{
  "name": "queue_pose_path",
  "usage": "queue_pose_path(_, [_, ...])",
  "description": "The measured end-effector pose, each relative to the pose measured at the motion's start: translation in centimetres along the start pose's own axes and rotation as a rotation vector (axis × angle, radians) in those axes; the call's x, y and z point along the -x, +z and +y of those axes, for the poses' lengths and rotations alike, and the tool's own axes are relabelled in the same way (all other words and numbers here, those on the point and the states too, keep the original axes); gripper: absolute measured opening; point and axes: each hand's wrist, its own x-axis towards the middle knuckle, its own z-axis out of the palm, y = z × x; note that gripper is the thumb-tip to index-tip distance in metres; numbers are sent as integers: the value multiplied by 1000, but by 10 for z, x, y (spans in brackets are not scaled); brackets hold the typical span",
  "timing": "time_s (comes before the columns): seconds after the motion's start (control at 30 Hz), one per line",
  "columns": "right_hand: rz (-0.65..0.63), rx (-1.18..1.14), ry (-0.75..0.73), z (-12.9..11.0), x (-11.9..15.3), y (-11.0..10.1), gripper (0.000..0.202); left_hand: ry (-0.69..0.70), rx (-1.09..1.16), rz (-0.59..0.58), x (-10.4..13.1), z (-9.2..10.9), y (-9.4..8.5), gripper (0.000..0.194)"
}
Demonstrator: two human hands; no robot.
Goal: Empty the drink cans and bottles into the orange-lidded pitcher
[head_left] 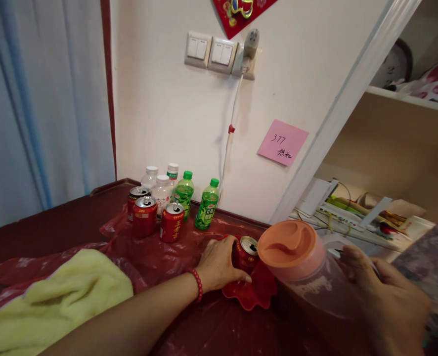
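My left hand (219, 263), with a red bead bracelet at the wrist, is wrapped round the side of an open red can (245, 253). This can stands on or in a red wavy-edged dish (254, 289). My right hand (385, 291) grips the handle of a clear jug (311, 282) with an orange lid, tilted toward the can. Behind my left hand, several red cans (145, 217) stand open. Two green-capped bottles (206, 207) and several white-capped clear bottles (162, 193) are near them.
A yellow cloth (74, 296) lies at the left on crumpled red plastic film (148, 262) over the dark red table (66, 217). A white cord (226, 148) hangs down the wall behind the bottles. Shelves (356, 232) with various objects are at the right.
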Motion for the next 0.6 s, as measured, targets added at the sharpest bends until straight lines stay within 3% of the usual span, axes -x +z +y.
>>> queue_pose_path(0.6, [-2, 1, -12, 1, 0, 1, 55, 3, 1, 2, 0, -1, 1, 78])
